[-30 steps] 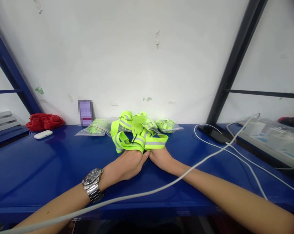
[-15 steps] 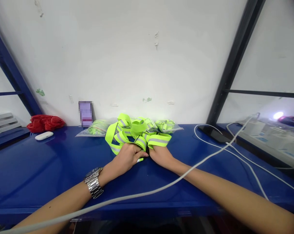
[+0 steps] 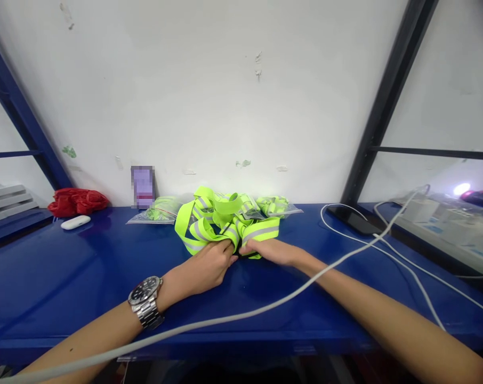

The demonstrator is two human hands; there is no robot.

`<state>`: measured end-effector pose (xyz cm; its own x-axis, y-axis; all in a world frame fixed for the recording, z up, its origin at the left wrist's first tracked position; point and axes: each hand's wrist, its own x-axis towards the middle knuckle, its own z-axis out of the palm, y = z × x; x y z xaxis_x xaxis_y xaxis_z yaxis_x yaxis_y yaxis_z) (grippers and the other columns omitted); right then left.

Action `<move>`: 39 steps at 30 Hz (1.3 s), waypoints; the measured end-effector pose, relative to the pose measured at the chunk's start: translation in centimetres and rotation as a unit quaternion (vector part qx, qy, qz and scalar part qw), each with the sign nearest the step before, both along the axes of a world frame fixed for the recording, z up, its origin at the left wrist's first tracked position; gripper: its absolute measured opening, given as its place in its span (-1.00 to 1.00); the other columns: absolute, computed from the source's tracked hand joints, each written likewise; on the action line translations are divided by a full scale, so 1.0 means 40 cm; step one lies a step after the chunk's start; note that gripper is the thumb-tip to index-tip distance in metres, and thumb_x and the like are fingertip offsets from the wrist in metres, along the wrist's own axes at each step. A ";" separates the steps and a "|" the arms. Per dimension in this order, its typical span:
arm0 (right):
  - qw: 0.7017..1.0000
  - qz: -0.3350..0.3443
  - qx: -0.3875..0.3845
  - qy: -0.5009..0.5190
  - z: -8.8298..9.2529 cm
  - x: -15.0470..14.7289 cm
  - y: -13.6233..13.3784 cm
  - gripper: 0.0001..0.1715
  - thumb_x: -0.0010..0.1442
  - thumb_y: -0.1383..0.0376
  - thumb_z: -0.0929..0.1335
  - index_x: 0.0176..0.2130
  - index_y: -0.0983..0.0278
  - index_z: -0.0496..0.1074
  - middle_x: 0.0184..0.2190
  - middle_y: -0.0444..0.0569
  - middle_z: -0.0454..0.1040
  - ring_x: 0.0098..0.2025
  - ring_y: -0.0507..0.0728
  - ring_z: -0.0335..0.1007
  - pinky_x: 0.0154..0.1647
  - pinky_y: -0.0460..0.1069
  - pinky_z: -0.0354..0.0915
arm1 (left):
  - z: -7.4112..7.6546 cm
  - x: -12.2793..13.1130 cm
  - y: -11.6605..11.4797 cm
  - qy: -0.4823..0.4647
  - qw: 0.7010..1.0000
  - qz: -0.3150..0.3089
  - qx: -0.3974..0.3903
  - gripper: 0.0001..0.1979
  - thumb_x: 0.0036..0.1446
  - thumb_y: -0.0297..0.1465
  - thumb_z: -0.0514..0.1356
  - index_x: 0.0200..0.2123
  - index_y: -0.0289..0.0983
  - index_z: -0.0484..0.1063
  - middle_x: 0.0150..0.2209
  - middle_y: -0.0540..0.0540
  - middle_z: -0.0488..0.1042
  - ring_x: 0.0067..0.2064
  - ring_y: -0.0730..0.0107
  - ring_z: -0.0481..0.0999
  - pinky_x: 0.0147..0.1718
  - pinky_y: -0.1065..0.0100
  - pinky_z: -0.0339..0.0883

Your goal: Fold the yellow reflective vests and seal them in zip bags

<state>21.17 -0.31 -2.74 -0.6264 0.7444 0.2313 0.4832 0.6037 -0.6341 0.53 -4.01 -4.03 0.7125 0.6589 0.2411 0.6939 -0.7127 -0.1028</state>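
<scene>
Fingers (image 3: 225, 255) of left hand (image 3: 207, 268) and right hand (image 3: 271, 250) clamped on strap (image 3: 228, 207). Relative to strap: red bundle (image 3: 78, 202) at 9 o'clock, black phone (image 3: 354, 220) at 3 o'clock.

Even light — glare (image 3: 461, 189) far right

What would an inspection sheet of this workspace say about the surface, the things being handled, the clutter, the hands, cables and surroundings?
Surface: glossy blue tabletop.
Things handled: yellow-green straps with grey stripes, loosely looped.
Clutter: red bundle, small white rounded object, blurred purple item, plastic bag with yellow-green contents, black slab.
Hands: left hand and right hand both grip the straps; a metal watch is on the left wrist.
Cables: one white cable crosses in front of both forearms; more white cable lies at right.
Surroundings: white wall with chipped patches; blue post left, dark post right.
</scene>
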 end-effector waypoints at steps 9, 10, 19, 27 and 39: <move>0.986 0.162 0.020 -0.045 0.046 0.031 0.020 -0.74 0.20 0.19 0.35 -0.14 0.27 0.48 -0.18 -0.05 0.54 -0.09 0.13 0.45 -0.04 0.00 0.35 | -0.001 -0.017 0.004 -0.058 0.998 -0.028 0.000 -0.70 0.37 -0.33 -0.07 -0.19 -0.34 0.41 -0.18 -0.21 0.30 -0.07 0.15 0.30 -0.04 0.11 0.29; 0.988 0.138 0.048 -0.043 0.039 0.025 0.018 -0.73 0.22 0.20 0.34 -0.12 0.27 0.47 -0.14 -0.03 0.54 -0.07 0.14 0.44 -0.02 0.01 0.34 | 0.000 -0.018 0.003 -0.063 0.998 -0.026 -0.005 -0.70 0.37 -0.32 -0.07 -0.21 -0.33 0.41 -0.18 -0.21 0.28 -0.06 0.14 0.28 -0.03 0.10 0.28; 0.941 -0.019 0.268 -0.204 0.006 -0.031 -0.002 -0.71 0.24 0.38 0.24 -0.08 0.32 0.44 -0.06 0.17 0.50 -0.04 0.25 0.43 -0.07 0.08 0.32 | 0.001 -0.018 0.005 -0.054 0.998 -0.026 -0.015 -0.68 0.37 -0.32 -0.08 -0.21 -0.31 0.42 -0.16 -0.20 0.29 -0.09 0.15 0.32 -0.06 0.09 0.32; 0.901 -0.087 0.310 -0.290 -0.003 -0.057 -0.028 -0.74 0.21 0.46 0.25 -0.18 0.30 0.48 -0.23 0.17 0.54 -0.25 0.24 0.44 -0.37 0.00 0.20 | -0.004 -0.020 0.015 -0.085 0.995 -0.048 -0.006 -0.70 0.35 -0.34 -0.04 -0.12 -0.30 0.46 -0.05 -0.25 0.32 0.04 0.10 0.27 0.08 0.04 0.25; 0.932 -0.041 0.290 -0.213 -0.018 -0.058 -0.030 -0.75 0.20 0.46 0.23 -0.27 0.33 0.49 -0.35 0.14 0.51 -0.30 0.20 0.40 -0.25 0.02 0.23 | -0.025 -0.023 0.023 -0.088 0.995 -0.046 0.018 -0.70 0.35 -0.33 -0.05 -0.19 -0.32 0.45 -0.12 -0.24 0.33 -0.05 0.13 0.31 -0.02 0.10 0.29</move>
<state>18.85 -1.50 -3.44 -0.6993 0.6211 0.3540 0.6765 0.7350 0.0469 -0.38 -3.07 -5.03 0.7146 0.5809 0.3896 0.6348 -0.7726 -0.0125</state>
